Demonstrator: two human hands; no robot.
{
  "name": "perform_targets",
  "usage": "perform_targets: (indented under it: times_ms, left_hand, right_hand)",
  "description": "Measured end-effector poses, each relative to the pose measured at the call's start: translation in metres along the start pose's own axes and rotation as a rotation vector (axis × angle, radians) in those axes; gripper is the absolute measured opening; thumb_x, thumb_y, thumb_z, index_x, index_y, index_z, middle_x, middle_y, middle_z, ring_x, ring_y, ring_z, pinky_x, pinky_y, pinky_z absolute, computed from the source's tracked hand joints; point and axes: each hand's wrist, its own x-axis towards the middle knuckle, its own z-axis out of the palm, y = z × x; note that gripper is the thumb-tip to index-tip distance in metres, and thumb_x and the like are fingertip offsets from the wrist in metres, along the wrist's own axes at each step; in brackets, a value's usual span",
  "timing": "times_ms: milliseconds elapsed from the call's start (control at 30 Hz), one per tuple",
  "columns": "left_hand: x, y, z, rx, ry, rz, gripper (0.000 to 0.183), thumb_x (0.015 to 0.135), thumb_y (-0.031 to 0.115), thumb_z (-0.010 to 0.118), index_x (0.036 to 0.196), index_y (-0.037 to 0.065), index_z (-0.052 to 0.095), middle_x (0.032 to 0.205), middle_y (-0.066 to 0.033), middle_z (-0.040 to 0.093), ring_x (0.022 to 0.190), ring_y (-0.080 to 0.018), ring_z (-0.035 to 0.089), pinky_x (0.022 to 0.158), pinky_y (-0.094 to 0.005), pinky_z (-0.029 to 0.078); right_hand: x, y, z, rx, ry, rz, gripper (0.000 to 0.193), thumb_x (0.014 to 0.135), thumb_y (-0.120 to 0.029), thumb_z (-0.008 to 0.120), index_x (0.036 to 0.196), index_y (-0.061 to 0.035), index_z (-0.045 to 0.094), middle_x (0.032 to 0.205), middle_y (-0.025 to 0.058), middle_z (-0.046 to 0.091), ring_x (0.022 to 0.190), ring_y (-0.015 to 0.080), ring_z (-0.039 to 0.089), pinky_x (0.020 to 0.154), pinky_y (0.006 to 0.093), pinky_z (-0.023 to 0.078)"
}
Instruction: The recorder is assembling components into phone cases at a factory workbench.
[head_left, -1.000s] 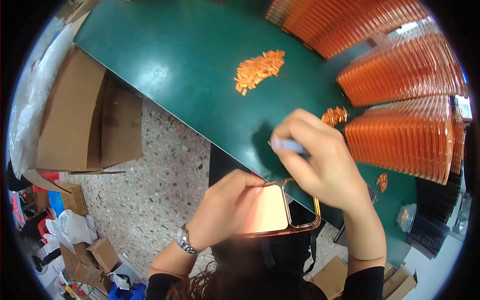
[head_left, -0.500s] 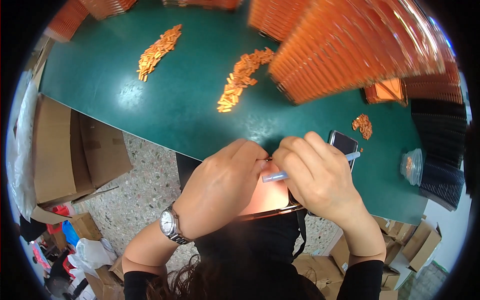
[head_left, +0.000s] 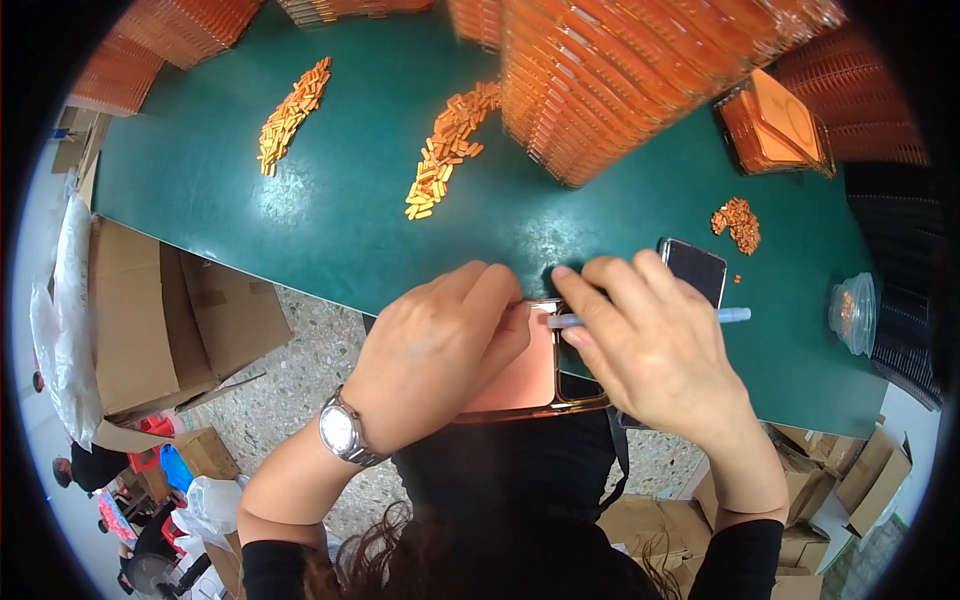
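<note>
A phone case (head_left: 525, 375) with a clear, gold-toned rim and a peach-coloured panel is held between the two hands at the near edge of the green counter (head_left: 360, 230), in front of the dark-clothed torso. By the left hand (head_left: 435, 345), whose fingers are curled, the case is pinched near its upper edge; the far side of this grip is hidden. By the right hand (head_left: 650, 350), whose fingers are bent, a pale blue pen-like tool (head_left: 734, 315) is pinched, its tip brought over the case beside the dividing bar. A silver wristwatch (head_left: 342, 430) is worn on the left wrist. Beyond the right hand, a dark rectangular device (head_left: 693, 268) is laid flat, with a pile of small copper-coloured pieces (head_left: 738, 226) near it. Two elongated piles of small orange pieces, a left one (head_left: 291, 118) and a central one (head_left: 445, 150), are spread farther back. At the central pile's right, a tall stack of orange cases (head_left: 610, 90) is placed. A clear plastic tub (head_left: 853, 315) is seen at the right, and an open cardboard box (head_left: 130, 320) at the left.
</note>
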Motion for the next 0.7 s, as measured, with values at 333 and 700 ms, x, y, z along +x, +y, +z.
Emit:
perform_targets:
  times_ms: [333,700]
  left_hand:
    - [-0.004,-0.002,0.001,-0.061,0.058,0.028,0.016,0.092,0.008,0.08,0.095,0.003,0.066,0.086,-0.0113,0.064,0.076,-0.0325,0.067,0.065,-0.0423,0.055]
    - [-0.016,-0.005,-0.014,-0.095,0.03,-0.04,0.012,0.094,0.007,0.078,0.096,0.003,0.067,0.087,-0.0118,0.065,0.078,-0.0336,0.068,0.068,-0.042,0.055]
  right_hand:
    - [0.004,-0.012,0.019,-0.148,0.021,-0.016,0.027,0.084,-0.015,0.075,0.108,-0.0021,0.074,0.09,0.0015,0.058,0.086,0.0171,0.059,0.059,0.0274,0.052]
    - [0.025,-0.014,-0.004,0.067,-0.152,0.033,0.031,0.09,-0.017,0.078,0.116,0.0001,0.075,0.096,0.0068,0.062,0.09,0.0234,0.065,0.065,0.0341,0.057]
